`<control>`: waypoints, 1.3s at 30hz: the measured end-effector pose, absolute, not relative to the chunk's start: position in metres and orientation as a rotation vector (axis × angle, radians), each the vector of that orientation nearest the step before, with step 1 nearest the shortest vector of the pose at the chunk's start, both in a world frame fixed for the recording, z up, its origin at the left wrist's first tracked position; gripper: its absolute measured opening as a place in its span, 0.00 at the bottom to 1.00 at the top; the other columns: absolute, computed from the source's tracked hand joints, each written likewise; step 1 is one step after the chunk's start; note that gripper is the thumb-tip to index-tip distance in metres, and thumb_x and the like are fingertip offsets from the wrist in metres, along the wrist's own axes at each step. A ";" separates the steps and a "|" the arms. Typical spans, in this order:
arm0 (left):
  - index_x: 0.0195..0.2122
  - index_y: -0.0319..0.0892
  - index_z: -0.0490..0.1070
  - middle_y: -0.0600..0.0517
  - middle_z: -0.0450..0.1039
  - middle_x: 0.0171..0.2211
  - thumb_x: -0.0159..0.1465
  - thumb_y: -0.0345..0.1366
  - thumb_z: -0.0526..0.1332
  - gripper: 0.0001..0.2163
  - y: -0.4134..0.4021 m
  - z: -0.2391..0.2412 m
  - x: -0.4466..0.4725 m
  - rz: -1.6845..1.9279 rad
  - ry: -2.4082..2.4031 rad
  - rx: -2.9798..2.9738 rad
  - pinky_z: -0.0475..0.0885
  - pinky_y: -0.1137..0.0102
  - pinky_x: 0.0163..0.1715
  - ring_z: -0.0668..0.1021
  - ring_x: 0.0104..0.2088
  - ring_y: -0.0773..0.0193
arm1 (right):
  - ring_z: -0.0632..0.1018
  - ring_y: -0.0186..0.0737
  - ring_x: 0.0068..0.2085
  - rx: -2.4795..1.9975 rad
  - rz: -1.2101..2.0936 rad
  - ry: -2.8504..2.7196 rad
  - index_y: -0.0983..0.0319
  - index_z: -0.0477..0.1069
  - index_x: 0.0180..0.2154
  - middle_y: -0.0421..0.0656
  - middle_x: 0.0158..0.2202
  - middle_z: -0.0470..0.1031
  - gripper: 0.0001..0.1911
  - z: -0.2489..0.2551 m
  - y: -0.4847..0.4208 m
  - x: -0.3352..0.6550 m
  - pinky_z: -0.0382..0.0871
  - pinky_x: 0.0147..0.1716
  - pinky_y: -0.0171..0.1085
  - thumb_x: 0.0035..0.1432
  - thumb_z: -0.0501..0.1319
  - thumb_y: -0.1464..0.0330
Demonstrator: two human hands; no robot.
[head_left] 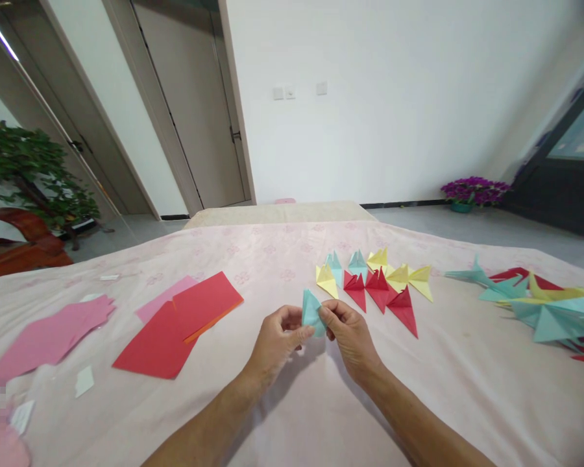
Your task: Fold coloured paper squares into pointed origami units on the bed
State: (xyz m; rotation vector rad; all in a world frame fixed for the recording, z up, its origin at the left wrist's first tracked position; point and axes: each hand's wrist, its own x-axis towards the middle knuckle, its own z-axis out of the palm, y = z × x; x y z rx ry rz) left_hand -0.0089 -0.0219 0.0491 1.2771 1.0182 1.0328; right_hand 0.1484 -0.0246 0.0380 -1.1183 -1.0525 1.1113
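A small folded light-blue paper is held up over the middle of the table, between both hands. My left hand pinches its lower left side with thumb and fingers. On its right edge, the thumb and fingertips of my right hand are closed. Just beyond my right hand stand several folded paper birds: red ones nearest, with yellow and light-blue ones behind them.
Red paper sheets overlap a pink sheet left of my hands. More pink paper lies farther left, near white scraps. Opened paper cranes are heaped at the right. A pink patterned cloth covers the table.
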 end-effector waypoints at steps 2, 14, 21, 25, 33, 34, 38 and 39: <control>0.36 0.38 0.76 0.46 0.77 0.32 0.55 0.44 0.69 0.14 -0.025 0.048 -0.006 1.068 1.060 1.289 0.69 0.74 0.24 0.76 0.30 0.63 | 0.64 0.31 0.21 -1.112 1.108 -1.055 0.62 0.71 0.28 0.36 0.20 0.66 0.19 0.035 -0.025 0.148 0.58 0.21 0.32 0.49 0.68 0.52; 0.31 0.41 0.78 0.51 0.76 0.26 0.62 0.41 0.64 0.09 -0.016 0.035 -0.019 1.309 1.090 1.803 0.69 0.73 0.28 0.75 0.27 0.65 | 0.69 0.35 0.26 -1.053 0.857 -1.469 0.61 0.75 0.26 0.39 0.23 0.71 0.11 0.034 -0.022 0.157 0.63 0.26 0.34 0.54 0.66 0.61; 0.41 0.44 0.77 0.45 0.79 0.41 0.67 0.31 0.56 0.09 -0.001 0.015 -0.038 1.159 0.848 2.236 0.75 0.64 0.45 0.80 0.42 0.61 | 0.78 0.41 0.41 -0.958 0.704 -1.944 0.58 0.79 0.38 0.44 0.38 0.79 0.17 0.020 -0.014 0.180 0.71 0.44 0.43 0.56 0.55 0.79; 0.43 0.44 0.78 0.46 0.79 0.44 0.62 0.22 0.56 0.15 0.004 0.004 -0.043 0.961 0.936 2.360 0.75 0.61 0.47 0.80 0.45 0.60 | 0.77 0.41 0.42 -1.025 0.609 -2.085 0.57 0.78 0.41 0.43 0.39 0.79 0.22 0.013 -0.015 0.181 0.70 0.46 0.43 0.53 0.54 0.83; 0.47 0.49 0.78 0.49 0.79 0.47 0.63 0.28 0.59 0.14 0.014 0.017 -0.059 0.796 0.958 2.318 0.73 0.64 0.50 0.79 0.47 0.60 | 0.76 0.43 0.44 -1.033 0.484 -2.217 0.55 0.78 0.47 0.44 0.43 0.79 0.14 0.016 -0.013 0.176 0.69 0.45 0.43 0.61 0.60 0.72; 0.47 0.49 0.78 0.49 0.79 0.47 0.63 0.31 0.61 0.13 0.016 0.018 -0.060 0.780 0.938 2.309 0.73 0.64 0.49 0.79 0.47 0.60 | 0.76 0.43 0.44 -1.030 0.477 -2.234 0.55 0.78 0.46 0.44 0.42 0.79 0.13 0.016 -0.013 0.176 0.69 0.45 0.43 0.62 0.60 0.70; 0.47 0.48 0.78 0.48 0.79 0.46 0.64 0.36 0.63 0.11 0.018 0.015 -0.062 0.759 0.939 2.344 0.73 0.64 0.48 0.79 0.46 0.59 | 0.75 0.43 0.43 -1.065 0.429 -2.250 0.54 0.78 0.46 0.45 0.41 0.79 0.11 0.016 -0.012 0.175 0.69 0.44 0.42 0.63 0.61 0.67; 0.47 0.48 0.79 0.48 0.79 0.46 0.64 0.37 0.63 0.11 0.018 0.014 -0.062 0.762 0.946 2.365 0.72 0.64 0.48 0.79 0.46 0.59 | 0.75 0.42 0.43 -1.073 0.411 -2.262 0.54 0.78 0.46 0.45 0.41 0.79 0.11 0.015 -0.012 0.175 0.69 0.44 0.42 0.64 0.60 0.66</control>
